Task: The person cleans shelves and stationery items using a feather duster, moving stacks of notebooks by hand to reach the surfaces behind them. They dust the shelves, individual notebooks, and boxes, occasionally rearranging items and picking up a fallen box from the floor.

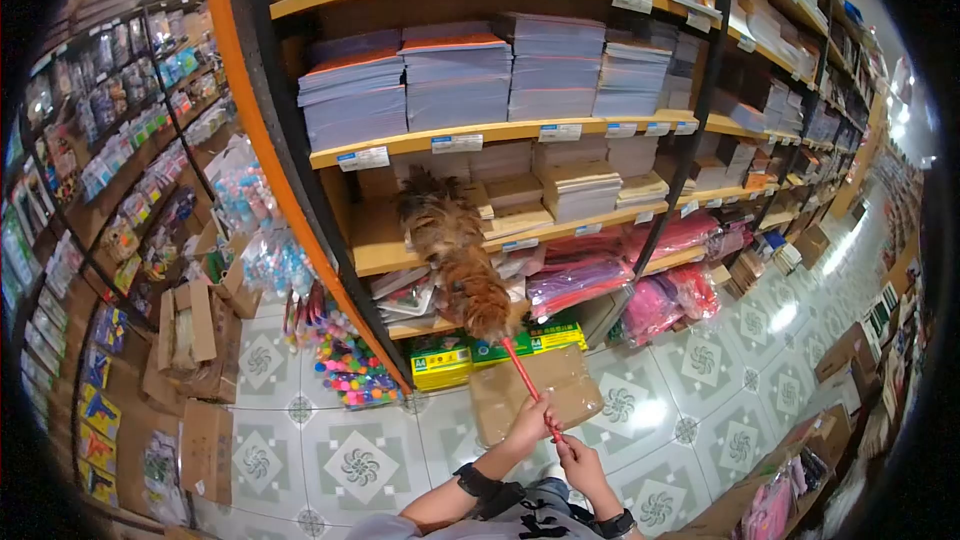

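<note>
At tall stocked shelves (510,135), left hand (530,424) and right hand (580,468) both wrap closed around the red handle (521,370) of a brown feather duster (468,280).

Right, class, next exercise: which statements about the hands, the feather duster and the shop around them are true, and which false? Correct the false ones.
1. The left hand and right hand both hold the red handle. True.
2. The right hand is nearer the feathers. False: the left hand is.
3. Each wrist wears a dark band. True.
4. The floor tiles are plain. False: they are patterned.
</note>
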Demonstrator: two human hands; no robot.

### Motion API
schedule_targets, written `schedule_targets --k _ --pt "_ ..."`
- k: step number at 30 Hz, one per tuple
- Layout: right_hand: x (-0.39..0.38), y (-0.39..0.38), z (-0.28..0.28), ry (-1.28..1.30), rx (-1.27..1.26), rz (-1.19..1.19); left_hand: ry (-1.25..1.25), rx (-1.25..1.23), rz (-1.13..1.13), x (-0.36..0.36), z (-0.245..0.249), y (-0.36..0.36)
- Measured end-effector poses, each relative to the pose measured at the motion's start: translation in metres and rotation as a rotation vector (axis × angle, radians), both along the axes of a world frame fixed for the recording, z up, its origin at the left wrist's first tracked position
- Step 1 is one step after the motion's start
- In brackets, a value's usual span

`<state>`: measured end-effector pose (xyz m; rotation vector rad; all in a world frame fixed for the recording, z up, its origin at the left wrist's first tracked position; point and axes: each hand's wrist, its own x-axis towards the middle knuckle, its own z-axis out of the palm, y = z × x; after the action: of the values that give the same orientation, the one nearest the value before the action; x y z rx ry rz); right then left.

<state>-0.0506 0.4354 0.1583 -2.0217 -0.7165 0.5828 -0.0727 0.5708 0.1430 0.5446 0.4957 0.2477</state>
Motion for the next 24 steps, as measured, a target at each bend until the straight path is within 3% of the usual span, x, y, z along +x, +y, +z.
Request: schedule_targets --k 6,8,9,11,13,14,15,16,17,19,20,23,24 --pt "-0.005 0.009 -0.014 -0.084 -0.013 -0.035 0.066 0.128 -0.014 -0.011 0.008 0.007" --pt "-0.002 0.011 -0.025 -0.012 0.074 -0.096 0.131 0.308 -0.286 -0.009 -0.013 0.018" --pt "0.0 0.011 -0.024 -0.013 0.071 -0.095 0.131 0.304 -0.285 -0.006 -0.022 0.028" --pt "0.009 0.008 -0.018 0.108 0.101 -0.17 -0.003 0.556 -0.302 0.001 -0.049 0.056" --pt "0.02 0.006 -0.017 0.118 0.105 -0.173 -0.031 1.48 -0.394 0.025 -0.088 0.131" --pt "0.028 0.006 -0.018 0.09 0.114 -0.189 0.266 1.466 -0.002 0.028 -0.043 0.138" --pt "0.038 0.006 -0.02 0.061 0.124 -0.206 0.626 1.319 0.111 0.039 -0.006 0.159" --pt "0.051 0.009 -0.023 0.074 0.113 -0.259 0.767 1.296 0.282 0.04 0.036 0.166" --pt "0.064 0.01 -0.019 0.07 0.11 -0.254 0.605 1.425 0.552 0.049 0.022 0.196" --pt "0.093 0.018 -0.007 -0.244 -0.124 -0.206 0.763 1.509 0.768 0.065 0.025 0.244" --pt "0.111 0.024 -0.006 -0.306 -0.256 -0.217 0.727 1.412 0.799 0.069 0.032 0.26" --pt "0.172 0.047 -0.018 -0.417 -0.257 -0.19 0.601 1.035 0.846 0.071 0.011 0.323" --pt "0.192 0.056 -0.019 -0.412 -0.248 -0.178 0.657 1.269 0.967 0.069 0.012 0.331"
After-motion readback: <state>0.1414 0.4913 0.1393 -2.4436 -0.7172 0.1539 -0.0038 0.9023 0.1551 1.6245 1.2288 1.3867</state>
